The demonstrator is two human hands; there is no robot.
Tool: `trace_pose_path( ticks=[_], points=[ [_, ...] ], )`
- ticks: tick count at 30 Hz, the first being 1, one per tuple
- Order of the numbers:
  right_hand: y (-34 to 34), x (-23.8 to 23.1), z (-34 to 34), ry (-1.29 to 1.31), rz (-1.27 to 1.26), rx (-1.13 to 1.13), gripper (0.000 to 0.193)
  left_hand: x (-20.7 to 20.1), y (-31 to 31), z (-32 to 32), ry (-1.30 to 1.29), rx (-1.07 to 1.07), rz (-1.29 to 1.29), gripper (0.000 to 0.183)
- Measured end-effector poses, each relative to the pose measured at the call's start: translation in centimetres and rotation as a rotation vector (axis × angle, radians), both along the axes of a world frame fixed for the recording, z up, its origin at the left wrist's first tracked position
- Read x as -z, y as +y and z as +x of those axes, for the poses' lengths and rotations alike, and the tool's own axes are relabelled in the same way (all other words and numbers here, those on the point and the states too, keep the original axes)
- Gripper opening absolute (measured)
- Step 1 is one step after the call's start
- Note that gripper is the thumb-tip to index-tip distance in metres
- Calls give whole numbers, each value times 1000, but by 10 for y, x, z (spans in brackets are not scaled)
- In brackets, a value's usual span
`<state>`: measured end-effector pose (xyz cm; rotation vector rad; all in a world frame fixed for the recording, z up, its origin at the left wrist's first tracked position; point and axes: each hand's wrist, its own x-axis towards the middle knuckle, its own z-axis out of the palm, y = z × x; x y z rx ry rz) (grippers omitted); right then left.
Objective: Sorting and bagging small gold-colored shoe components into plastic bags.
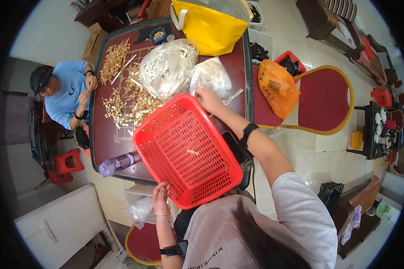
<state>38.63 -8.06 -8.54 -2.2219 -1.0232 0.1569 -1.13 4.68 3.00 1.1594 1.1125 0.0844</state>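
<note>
A red plastic basket [188,152] with slotted sides and floor slants over the near table edge, between my arms. A few small pale gold bits [193,152] lie in it. My left hand [160,197] has its fingers closed on the basket's near left rim. At the far right corner of the basket, my right hand [208,99] is curled at the rim, close against a white plastic bag [212,76]; its fingertips are partly hidden. Beyond the basket, heaps of small gold pieces [143,102] are spread on the dark red table [107,151].
A large clear bag of pale strips [168,67] and a yellow bag [215,27] stand farther back. A purple bottle [117,164] lies near the left corner. Across the left edge sits a person in blue [69,92], hands together. An orange bag [278,87] rests by red chairs [323,101].
</note>
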Motion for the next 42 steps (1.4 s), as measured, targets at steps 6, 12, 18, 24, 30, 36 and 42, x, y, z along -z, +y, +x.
trace_pose_path(
  ticks=[6, 12, 18, 24, 30, 36, 42],
  points=[
    [-64, -82, -23, 860, 600, 270, 11, 4, -2, 4, -43, 2, -43, 24],
    [-78, -126, -70, 863, 219, -67, 19, 10, 2, 8, -25, -43, -36, 23],
    [-1, -60, -4, 99, 57, 30, 20, 9, 9, 7, -63, -66, -6, 23],
    [184, -43, -141, -10, 112, -488, 30, 12, -3, 10, 98, 168, 263, 23],
    [242, -126, -514, 310, 342, -1299, 29, 24, -26, 7, -19, -33, 447, 28],
    [196, -133, -612, 368, 282, -1586, 29, -1, -30, -17, -109, -198, 322, 25],
    [178, -107, -583, 324, 140, -1611, 29, -23, -26, -39, -32, -66, 324, 25]
  ],
)
